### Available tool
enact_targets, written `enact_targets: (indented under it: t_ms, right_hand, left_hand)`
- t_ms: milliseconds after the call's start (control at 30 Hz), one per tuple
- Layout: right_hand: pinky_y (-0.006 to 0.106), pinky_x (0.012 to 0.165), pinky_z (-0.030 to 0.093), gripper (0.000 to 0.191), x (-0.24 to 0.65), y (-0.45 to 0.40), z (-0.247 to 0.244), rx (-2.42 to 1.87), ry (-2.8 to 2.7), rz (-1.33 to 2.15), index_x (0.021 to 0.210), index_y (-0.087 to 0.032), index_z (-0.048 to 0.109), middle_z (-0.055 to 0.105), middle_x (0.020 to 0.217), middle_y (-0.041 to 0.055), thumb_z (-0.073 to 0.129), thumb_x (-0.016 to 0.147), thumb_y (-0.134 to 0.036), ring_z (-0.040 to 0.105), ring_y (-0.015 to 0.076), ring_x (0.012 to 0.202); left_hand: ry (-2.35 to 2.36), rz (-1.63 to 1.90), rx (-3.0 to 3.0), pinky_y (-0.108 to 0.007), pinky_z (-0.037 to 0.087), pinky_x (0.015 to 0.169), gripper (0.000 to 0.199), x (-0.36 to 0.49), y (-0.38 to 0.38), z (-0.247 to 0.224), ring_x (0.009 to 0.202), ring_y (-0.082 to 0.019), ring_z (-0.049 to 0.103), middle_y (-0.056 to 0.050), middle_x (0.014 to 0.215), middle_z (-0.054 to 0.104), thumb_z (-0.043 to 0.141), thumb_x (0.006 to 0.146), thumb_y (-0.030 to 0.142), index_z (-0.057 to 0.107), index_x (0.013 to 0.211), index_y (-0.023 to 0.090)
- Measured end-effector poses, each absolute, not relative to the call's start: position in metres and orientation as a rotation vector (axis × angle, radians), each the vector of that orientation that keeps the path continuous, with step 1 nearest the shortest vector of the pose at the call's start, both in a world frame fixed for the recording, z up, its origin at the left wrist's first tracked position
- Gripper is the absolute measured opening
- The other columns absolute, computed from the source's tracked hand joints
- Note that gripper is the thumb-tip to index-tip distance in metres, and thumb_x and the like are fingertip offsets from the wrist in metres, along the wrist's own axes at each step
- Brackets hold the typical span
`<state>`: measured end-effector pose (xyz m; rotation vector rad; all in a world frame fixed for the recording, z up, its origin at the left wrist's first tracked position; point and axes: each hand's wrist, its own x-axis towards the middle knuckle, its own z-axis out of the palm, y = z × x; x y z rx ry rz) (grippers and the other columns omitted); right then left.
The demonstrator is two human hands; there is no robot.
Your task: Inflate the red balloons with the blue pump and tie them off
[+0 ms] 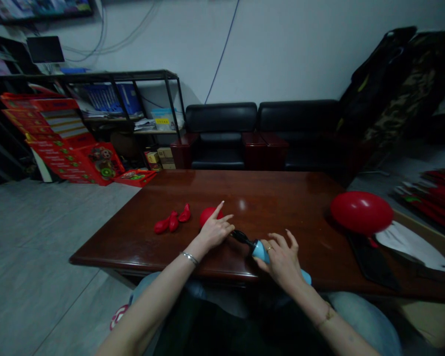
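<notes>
My left hand point(215, 230) is over the black nozzle end of a light blue hand pump point(260, 251). Its thumb and some fingers close at the neck of a partly filled red balloon point(206, 215), while other fingers stick out. The hand hides where neck and nozzle meet. Around the blue body of the pump is my right hand point(282, 257), thumb and palm on it, with a few fingers raised. Left of my hands lie several small, barely filled red balloons point(173, 221) on the brown table point(267, 193).
A large inflated red balloon point(361, 212) rests at the table's right side, beside a white object point(415, 244) and a flat black item point(374, 262). Black sofas point(222, 133) stand behind the table. Red boxes point(66, 143) are stacked by a shelf at left.
</notes>
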<state>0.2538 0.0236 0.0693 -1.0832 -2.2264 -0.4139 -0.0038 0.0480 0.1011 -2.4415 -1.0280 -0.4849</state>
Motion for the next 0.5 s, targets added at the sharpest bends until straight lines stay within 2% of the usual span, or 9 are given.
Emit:
enact_targets:
  t_ms: [100, 367, 500]
  right_hand:
    - [0.053, 0.117, 0.013, 0.028, 0.262, 0.025, 0.071, -1.064, -2.263, -0.382, 0.104, -0.022, 0.065, 0.072, 0.085, 0.0043, 0.06, 0.085, -0.041, 0.059, 0.0258, 0.11]
    - [0.053, 0.118, 0.013, 0.031, 0.326, 0.025, 0.062, -1.068, -2.275, -0.392, 0.107, -0.022, 0.067, 0.074, 0.092, 0.0034, 0.057, 0.087, -0.044, 0.061, 0.0245, 0.108]
    - [0.053, 0.118, 0.012, 0.03, 0.33, 0.024, 0.06, -1.057, -2.295, -0.404, 0.107, -0.021, 0.066, 0.074, 0.093, 0.0038, 0.057, 0.087, -0.041, 0.061, 0.0243, 0.108]
  left_hand:
    - [-1.042, -0.506, -2.461, -0.057, -0.007, 0.123, 0.024, -0.018, 0.047, 0.1, 0.114, -0.021, 0.066, 0.002, 0.076, 0.075, 0.046, 0.096, 0.015, 0.069, 0.089, 0.019]
    - [-1.151, -0.522, -2.405, -0.059, -0.005, 0.123, 0.024, -0.057, 0.044, 0.101, 0.113, -0.021, 0.067, 0.001, 0.079, 0.077, 0.048, 0.095, 0.014, 0.071, 0.091, 0.021]
    - [-1.145, -0.522, -2.357, -0.058, -0.005, 0.123, 0.023, -0.055, 0.045, 0.096, 0.113, -0.022, 0.067, 0.0, 0.081, 0.077, 0.048, 0.094, 0.011, 0.071, 0.092, 0.018]
